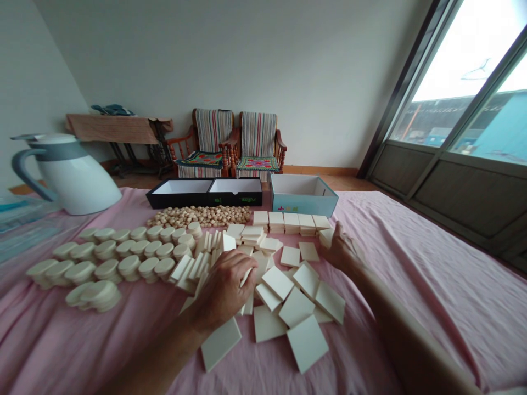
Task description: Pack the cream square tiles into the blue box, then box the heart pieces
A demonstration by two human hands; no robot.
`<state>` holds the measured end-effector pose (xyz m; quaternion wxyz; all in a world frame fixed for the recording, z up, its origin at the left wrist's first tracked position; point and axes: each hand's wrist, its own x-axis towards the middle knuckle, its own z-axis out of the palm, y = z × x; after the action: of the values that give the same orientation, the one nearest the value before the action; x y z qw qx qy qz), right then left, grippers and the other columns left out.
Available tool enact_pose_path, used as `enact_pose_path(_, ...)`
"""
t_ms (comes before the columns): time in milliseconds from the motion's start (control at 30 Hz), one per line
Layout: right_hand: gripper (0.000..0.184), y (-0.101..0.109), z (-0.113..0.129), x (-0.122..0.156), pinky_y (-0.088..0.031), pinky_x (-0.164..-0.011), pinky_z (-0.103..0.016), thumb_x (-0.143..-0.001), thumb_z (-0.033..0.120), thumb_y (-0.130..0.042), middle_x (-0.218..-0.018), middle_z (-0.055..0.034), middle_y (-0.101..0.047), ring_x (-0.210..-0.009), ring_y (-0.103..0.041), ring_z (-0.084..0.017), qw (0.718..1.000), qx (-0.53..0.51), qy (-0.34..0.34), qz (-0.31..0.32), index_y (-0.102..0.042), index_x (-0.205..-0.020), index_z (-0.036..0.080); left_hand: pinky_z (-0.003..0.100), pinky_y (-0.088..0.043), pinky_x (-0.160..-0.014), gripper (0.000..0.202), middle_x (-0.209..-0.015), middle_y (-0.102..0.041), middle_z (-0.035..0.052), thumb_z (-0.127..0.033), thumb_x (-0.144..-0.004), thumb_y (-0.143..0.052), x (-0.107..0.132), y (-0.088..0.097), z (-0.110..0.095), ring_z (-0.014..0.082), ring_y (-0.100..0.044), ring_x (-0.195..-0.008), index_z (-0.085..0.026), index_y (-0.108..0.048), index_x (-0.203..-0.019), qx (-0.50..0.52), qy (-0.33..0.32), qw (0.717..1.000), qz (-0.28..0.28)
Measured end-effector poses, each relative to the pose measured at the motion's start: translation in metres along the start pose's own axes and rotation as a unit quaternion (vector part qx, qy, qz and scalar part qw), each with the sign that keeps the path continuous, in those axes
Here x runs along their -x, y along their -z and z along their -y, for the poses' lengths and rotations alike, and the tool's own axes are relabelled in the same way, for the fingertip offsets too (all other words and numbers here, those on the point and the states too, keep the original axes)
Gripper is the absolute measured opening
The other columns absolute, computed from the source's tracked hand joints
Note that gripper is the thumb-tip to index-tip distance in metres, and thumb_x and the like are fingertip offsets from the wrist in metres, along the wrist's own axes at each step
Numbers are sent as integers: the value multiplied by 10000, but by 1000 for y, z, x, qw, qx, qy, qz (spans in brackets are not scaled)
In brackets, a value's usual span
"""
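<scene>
Here's the right hand [342, 246] out at the far end of a neat row of cream, square, wooden-looking stacks [284, 220], fingers narrowed on a pale tile [326, 237] beside the last of them. And the left hand [226, 277] — it's low over the jumble, knuckles up, the edge of a thin cream tile [246, 277] showing between thumb and fingers; how many lie under that palm, I can't tell. Just in front sprawl the loose cream square tiles [308, 344], overlapping every which way on the pink cloth [411, 247] over the surface.

The step in hand looks like stacking, and good form would be this: line up the edges before letting go, keep each pile level with its neighbour, press lightly so nothing topples. The left wants care — a sleeve of leaning tiles [191, 267] stands right by it, easily knocked.

Now the lettering! The pale blue cardboard box [302, 206] behind the row carries small coloured characters on its front, too small to read surely. The black two-compartment box [181, 198] bears little green marks, equally unreadable. No brand can be made out on the white-and-grey jug [78, 181].
</scene>
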<state>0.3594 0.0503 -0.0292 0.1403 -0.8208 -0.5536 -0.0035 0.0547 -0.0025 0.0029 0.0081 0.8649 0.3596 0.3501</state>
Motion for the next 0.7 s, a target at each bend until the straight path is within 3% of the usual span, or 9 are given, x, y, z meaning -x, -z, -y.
enact_pose_path(100, 886, 17, 0, 6, -397, -758, -427, -785, 599, -489, -1153, -234, -569, -1022, -539, -374, 998, 28, 34, -39, -213, -1437, 68, 342, -478, -743, 147, -791, -653, 45, -84, -824, -502, -1, 0, 0, 195, -584, -798, -170, -621, -815, 3, 3, 1000, -4)
enact_pose_path(200, 616, 31, 4, 15, -351, -840, -418, -789, 427, -536, -1183, -152, -583, -1061, -503, -318, 984, 12, 164, -75, -419, -1333, 163, 340, -481, -740, 151, -788, -652, 42, -71, -809, -504, -1, 0, -1, 193, -585, -795, -168, -619, -808, 9, 4, 1000, -6)
enact_pose_path(300, 428, 35, 14, 24, -306, -892, -381, -743, 243, -555, -1131, -77, -631, -1056, -498, -254, 950, -25, 311, -18, -567, -1170, 216, 339, -482, -738, 149, -787, -653, 42, -74, -812, -502, -1, 1, -2, 190, -585, -790, -166, -619, -807, 11, 2, 1000, -8)
enact_pose_path(367, 389, 34, 21, 28, -258, -936, -400, -712, 205, -571, -1129, -75, -644, -1088, -481, -259, 931, -20, 363, 27, -609, -1099, 213, 339, -482, -736, 153, -786, -652, 42, -73, -816, -498, -1, 2, -2, 188, -584, -787, -166, -619, -809, 10, 1, 1000, -8)
enact_pose_path(533, 329, 33, 31, 28, -231, -923, -421, -710, 216, -584, -1077, -97, -657, -1103, -471, -281, 921, 23, 381, 75, -612, -1038, 197, 333, -484, -737, 151, -787, -655, 44, -75, -814, -504, -1, 1, -1, 185, -586, -787, -169, -621, -821, 15, -2, 1000, -17)
enact_pose_path(700, 395, 37, 32, 21, -248, -904, -407, -681, 239, -597, -1070, -122, -637, -1068, -477, -288, 920, 51, 382, 69, -582, -1067, 158, 330, -484, -728, 152, -776, -655, 44, -72, -809, -504, -1, 1, -1, 186, -588, -774, -172, -619, -809, 12, -3, 1000, -20)
